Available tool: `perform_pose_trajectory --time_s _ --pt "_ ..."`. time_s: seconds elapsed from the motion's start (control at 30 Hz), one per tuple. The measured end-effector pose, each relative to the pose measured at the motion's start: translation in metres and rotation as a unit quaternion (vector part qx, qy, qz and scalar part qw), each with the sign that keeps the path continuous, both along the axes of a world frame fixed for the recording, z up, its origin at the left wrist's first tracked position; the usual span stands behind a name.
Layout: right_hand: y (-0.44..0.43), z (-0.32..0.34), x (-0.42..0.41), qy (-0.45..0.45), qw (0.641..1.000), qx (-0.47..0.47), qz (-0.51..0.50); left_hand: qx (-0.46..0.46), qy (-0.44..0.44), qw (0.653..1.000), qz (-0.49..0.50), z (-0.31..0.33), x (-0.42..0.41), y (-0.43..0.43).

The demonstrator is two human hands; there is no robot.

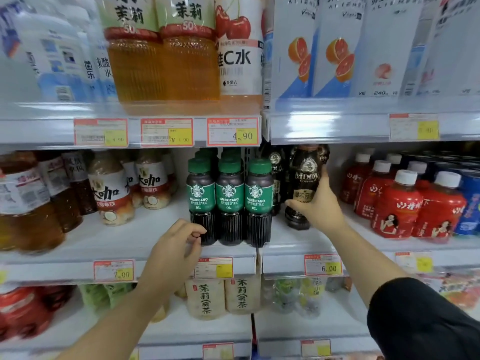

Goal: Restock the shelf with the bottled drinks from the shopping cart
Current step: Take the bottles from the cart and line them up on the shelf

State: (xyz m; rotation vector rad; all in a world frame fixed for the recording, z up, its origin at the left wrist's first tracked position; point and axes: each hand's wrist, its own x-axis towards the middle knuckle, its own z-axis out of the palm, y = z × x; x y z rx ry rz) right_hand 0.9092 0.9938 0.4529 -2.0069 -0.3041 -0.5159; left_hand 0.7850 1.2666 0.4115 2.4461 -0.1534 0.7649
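Note:
My right hand point(320, 205) grips a dark MDOV coffee bottle point(304, 175) that stands on the middle shelf point(104, 242), right of the shelf divider. Another dark bottle of the same kind point(275, 178) stands just behind it to the left. Three green-capped Americano coffee bottles point(230, 201) stand in a front row left of it, with more behind. My left hand point(179, 245) is at the base of the leftmost Americano bottle, fingertips curled together and touching it. The shopping cart is out of view.
Red bottles with white caps point(400, 201) crowd the shelf to the right. Latte and tea bottles point(114, 190) stand at the left. Large tea bottles and cartons fill the shelf above; jasmine tea bottles point(223, 298) sit below. Price tags line the shelf edges.

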Motion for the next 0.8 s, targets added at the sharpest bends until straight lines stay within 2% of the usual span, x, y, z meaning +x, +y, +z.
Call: perform_pose_trajectory --time_s 0.1,0.3,0.8 --pt "-0.004 -0.024 0.001 0.074 0.992 -0.087 -0.056 0.012 -0.001 1.0 0.0 -0.003 -0.001 0.001" --pt "0.008 -0.018 0.016 0.083 0.982 -0.127 -0.116 0.014 -0.008 1.0 -0.001 -0.005 0.0 0.002" --pt "0.02 -0.01 0.028 0.124 0.979 -0.101 -0.127 0.024 0.01 1.0 -0.011 -0.005 -0.002 0.003"
